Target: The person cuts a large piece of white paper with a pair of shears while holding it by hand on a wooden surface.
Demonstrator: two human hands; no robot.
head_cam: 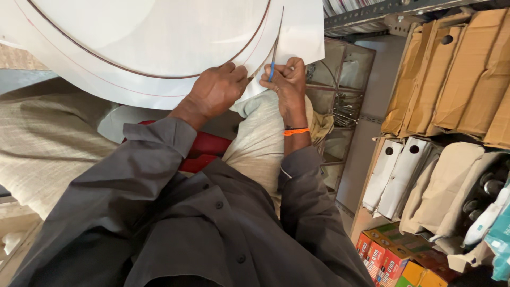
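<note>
Head view. The left hand (215, 91) is clenched on the near edge of a large white sheet (133, 48), pinning it over the person's lap. The sheet bears a dark curved line and a fainter red curve outside it. The right hand (288, 84) is closed around the blue handles of a pair of scissors (274, 50); the blades run up along a cut in the sheet, close to the dark curve. An orange wristband (296, 131) sits on the right wrist. A red object (204, 151) lies under the left forearm, partly hidden.

Containers: beside the right hand stands a compartmented rack (345, 90) with clouded panels; one compartment holds metal wire items, another a yellowish cloth, and the rest cannot be made out. Further right, brown cardboard boxes (451, 74) stand packed side by side, closed. Below them lie white boxes with round holes (396, 167), contents unseen. At the bottom right sit red and orange printed cartons (385, 260), closed.
</note>
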